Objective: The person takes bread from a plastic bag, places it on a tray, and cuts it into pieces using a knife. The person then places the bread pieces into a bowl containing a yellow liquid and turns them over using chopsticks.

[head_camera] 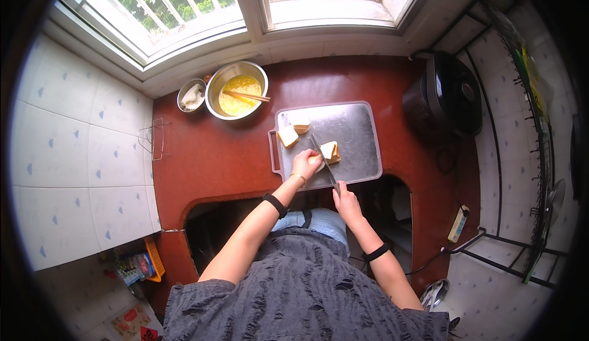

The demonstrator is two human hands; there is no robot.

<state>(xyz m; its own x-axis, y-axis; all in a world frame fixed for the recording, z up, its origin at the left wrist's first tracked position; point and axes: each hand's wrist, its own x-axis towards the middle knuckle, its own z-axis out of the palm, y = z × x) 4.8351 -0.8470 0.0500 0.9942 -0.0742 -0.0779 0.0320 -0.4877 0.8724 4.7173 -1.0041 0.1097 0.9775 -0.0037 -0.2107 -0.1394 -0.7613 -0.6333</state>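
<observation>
My right hand (347, 203) grips the handle of a kitchen knife (325, 159), whose blade points away from me over a cutting board (354, 131). Left of the blade, my left hand (305, 165) holds a piece of bread (315, 159), partly hidden by my fingers. Just right of the blade lies a stack of cut bread pieces (330, 151). Two more portions of crusted bread, one cut piece (288, 136) and one stack (301, 125), rest near the board's handle at upper left.
Behind the board to the left stand a metal bowl (212, 104) of beaten egg with chopsticks (248, 96) and a small bowl (181, 96) of white food. A black rice cooker (441, 97) occupies the right corner. A power strip (458, 224) lies at the right edge.
</observation>
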